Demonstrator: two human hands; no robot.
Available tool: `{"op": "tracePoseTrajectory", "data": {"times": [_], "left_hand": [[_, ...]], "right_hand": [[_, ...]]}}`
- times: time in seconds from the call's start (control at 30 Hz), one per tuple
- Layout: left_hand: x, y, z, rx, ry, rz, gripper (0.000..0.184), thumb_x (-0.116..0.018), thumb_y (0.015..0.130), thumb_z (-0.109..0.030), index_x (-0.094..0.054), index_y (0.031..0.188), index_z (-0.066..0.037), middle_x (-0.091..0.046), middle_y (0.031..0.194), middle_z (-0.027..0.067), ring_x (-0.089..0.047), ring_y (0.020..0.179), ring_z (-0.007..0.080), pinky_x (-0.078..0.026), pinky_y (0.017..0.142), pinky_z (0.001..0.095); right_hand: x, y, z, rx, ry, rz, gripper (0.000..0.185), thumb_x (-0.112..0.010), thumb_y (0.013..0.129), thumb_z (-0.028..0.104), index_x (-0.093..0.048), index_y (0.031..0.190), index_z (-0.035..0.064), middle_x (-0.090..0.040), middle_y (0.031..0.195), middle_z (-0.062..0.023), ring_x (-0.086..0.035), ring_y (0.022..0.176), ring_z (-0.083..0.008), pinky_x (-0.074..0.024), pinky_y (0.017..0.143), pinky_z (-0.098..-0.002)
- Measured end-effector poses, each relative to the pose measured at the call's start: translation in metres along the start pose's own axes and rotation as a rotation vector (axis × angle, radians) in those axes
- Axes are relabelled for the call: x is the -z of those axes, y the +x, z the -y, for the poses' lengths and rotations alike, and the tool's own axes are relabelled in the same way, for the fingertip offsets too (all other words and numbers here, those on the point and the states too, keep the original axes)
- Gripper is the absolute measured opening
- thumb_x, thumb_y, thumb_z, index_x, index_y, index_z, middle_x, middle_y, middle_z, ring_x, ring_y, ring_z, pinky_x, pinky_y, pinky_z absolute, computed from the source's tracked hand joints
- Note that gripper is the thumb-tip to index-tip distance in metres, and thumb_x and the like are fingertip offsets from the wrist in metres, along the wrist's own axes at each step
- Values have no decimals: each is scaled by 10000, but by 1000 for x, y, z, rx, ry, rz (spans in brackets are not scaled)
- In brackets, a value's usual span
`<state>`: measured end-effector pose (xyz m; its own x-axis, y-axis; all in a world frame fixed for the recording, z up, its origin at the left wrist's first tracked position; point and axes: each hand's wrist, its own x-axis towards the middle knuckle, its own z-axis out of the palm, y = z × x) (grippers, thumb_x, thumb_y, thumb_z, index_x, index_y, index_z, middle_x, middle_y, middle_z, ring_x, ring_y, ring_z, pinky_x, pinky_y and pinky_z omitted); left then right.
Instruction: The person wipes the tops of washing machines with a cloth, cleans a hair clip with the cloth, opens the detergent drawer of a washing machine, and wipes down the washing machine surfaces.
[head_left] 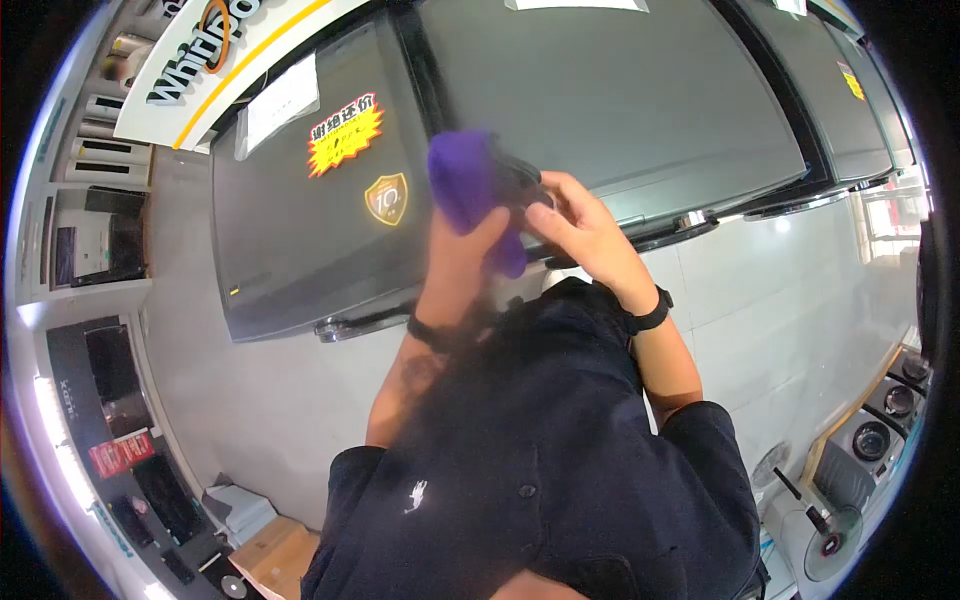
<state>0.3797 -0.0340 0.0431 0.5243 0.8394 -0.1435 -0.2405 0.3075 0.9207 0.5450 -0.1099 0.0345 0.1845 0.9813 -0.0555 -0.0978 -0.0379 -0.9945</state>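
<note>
My left hand [455, 255] is closed on a purple cloth [465, 180], part of which hangs below the fingers. Beside it, my right hand [590, 235] has its thumb and fingers curled around a small dark object [518, 182] that touches the cloth. Blur hides what kind of object that is. Both hands are in front of a dark grey refrigerator door [610, 90], close to the seam with the neighbouring dark door panel [290, 230].
The left door panel carries a yellow and red price sticker [345, 135] and a gold shield badge [387, 199]. Handles [365, 325] run along the near edges. A cardboard box [275, 560] is at lower left, a standing fan [825, 535] and washing machines [870, 440] at lower right.
</note>
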Motion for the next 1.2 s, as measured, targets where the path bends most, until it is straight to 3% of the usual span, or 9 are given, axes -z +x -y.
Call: {"op": "tracePoseTrajectory", "data": {"times": [0.17,0.27,0.37,0.47,0.6,0.73,0.93,1.0,1.2], "left_hand": [[7,-10,-6,56,106,9,476,-712,862,-81,-539,1303,-30,-646,1162,60,-643,1001,165,-522,882,324],[11,-10,-8,55,103,15,487,-702,859,-83,-532,1311,-20,-651,1158,64,-644,1002,168,-521,887,325],[13,-11,-10,63,65,47,486,-683,864,-72,-525,1320,-13,-657,1183,84,-644,1026,171,-519,902,324],[8,-12,-19,110,-14,77,503,-677,864,-73,-503,1331,-10,-647,1206,107,-646,1048,196,-526,905,339],[8,-10,-17,62,99,54,527,-667,857,-65,-472,1344,-12,-622,1199,118,-656,1037,235,-544,881,365],[9,-13,-21,30,170,58,538,-664,847,-56,-475,1349,-19,-621,1200,113,-646,1053,224,-544,878,354],[-4,-22,-40,126,-142,34,524,-631,885,-193,-479,1350,-4,-630,1195,116,-651,1033,213,-532,891,349],[10,-19,-33,203,-213,161,514,-572,921,-251,-484,1362,-2,-623,1240,139,-652,1050,235,-519,937,368],[6,-22,-21,159,-149,90,528,-533,972,-371,-506,1342,5,-636,1219,135,-635,1068,218,-505,940,347]], "right_hand": [[8,-3,22,-4,-109,10,431,-755,880,162,-576,1234,-6,-430,757,87,-401,713,-26,-339,618,-211],[13,-4,26,-65,-133,40,404,-734,897,171,-582,1227,-6,-517,760,69,-492,688,-30,-387,609,-203],[14,-8,24,-142,-2,5,497,-765,881,299,-585,1236,0,-694,858,-51,-641,663,-88,-483,581,-225],[17,-8,25,-132,91,-5,469,-737,908,286,-579,1246,1,-710,859,-63,-671,645,-103,-481,550,-216],[13,-10,25,-170,101,-32,399,-657,958,167,-565,1300,-16,-676,789,-73,-677,618,-138,-508,554,-228],[9,-7,14,-81,42,-75,508,-733,912,242,-560,1309,-24,-692,736,-45,-642,590,-85,-461,512,-219],[11,-6,7,84,-90,-90,447,-729,913,207,-597,1272,-24,-643,669,-9,-612,568,-58,-447,506,-219],[5,-7,6,111,-61,-95,426,-722,919,193,-602,1271,-14,-627,663,11,-595,562,-49,-443,506,-216],[-5,-10,-11,46,231,-72,403,-659,963,185,-572,1320,19,-655,826,36,-552,599,-30,-449,535,-194]]}}
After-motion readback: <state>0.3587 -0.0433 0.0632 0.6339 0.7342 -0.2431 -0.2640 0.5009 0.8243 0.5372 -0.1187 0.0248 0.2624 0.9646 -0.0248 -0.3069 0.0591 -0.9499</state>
